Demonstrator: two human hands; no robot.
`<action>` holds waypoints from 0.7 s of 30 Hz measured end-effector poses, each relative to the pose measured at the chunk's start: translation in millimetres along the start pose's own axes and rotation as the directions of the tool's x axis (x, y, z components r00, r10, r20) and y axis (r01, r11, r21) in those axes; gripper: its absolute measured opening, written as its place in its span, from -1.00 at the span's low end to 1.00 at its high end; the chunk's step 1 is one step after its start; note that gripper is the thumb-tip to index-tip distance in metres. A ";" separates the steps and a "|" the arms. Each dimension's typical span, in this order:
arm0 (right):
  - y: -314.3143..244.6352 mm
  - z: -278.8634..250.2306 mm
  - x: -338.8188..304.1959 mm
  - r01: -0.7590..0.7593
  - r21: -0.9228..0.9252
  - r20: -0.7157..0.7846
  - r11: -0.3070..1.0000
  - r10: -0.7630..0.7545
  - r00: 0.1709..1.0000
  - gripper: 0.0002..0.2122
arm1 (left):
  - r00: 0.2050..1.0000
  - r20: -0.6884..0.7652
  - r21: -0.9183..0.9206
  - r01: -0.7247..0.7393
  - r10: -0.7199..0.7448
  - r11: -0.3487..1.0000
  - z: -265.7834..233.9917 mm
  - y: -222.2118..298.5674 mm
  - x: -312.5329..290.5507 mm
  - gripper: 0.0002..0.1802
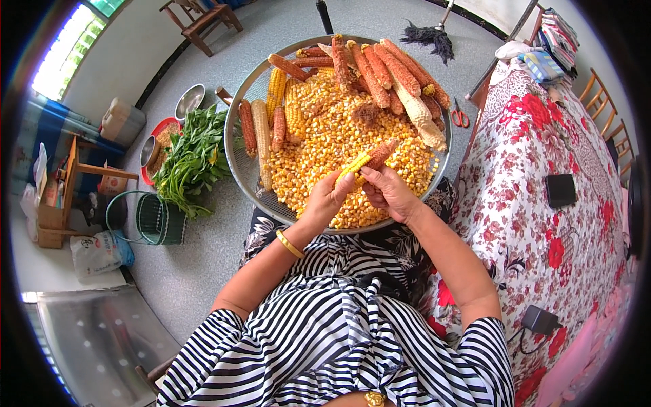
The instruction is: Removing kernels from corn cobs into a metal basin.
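Note:
Between my two hands is a corn cob, partly stripped: yellow kernels remain toward its left end, while its right end is bare and reddish. My left hand grips the kernel-covered end, thumb along the cob. My right hand is closed round the cob near its middle, fingers pressed at the edge of the kernels. Directly beneath is a wide round metal sieve holding loose yellow kernels. Several bare red cobs lie along its far rim. At its left side are unshelled yellow ears and a pale bare cob.
Right of the sieve stands a bed with a flowered cover, bearing a black phone and a charger. Red-handled scissors lie near it. At left are leafy greens, a green basket and a metal bowl.

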State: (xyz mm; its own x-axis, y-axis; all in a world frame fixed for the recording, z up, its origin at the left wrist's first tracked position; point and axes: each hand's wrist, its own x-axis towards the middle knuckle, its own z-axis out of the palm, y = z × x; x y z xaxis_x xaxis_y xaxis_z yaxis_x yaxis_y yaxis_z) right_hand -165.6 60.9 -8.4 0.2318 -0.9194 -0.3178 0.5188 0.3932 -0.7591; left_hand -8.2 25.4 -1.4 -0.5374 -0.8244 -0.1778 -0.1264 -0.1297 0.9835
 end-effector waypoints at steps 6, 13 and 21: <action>0.2 0.2 -1.3 0.006 0.070 -0.015 0.998 -0.005 1.000 -0.83 | 0.986 0.066 -0.219 0.165 -0.155 0.962 -0.7 14.3 -5.5 -0.67; 2.6 -6.1 0.6 0.064 -0.045 -0.002 0.997 -0.064 0.998 -0.86 | 0.993 0.009 -0.173 0.118 -0.118 0.978 1.7 7.4 -3.6 -0.63; -15.4 -5.8 0.7 0.262 -0.234 0.010 0.936 -0.267 0.964 -0.65 | 0.995 -0.091 -0.164 -0.048 0.033 0.985 -3.8 11.2 0.2 -0.57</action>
State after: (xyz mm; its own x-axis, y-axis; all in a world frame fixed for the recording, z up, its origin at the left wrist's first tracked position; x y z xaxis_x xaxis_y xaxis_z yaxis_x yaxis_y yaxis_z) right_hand -178.2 54.2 -0.2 0.0928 -0.9909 -0.0978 0.3544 0.1247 -0.9268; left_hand -6.5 21.7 9.6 -0.4632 -0.8750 -0.1410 0.0380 -0.1786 0.9832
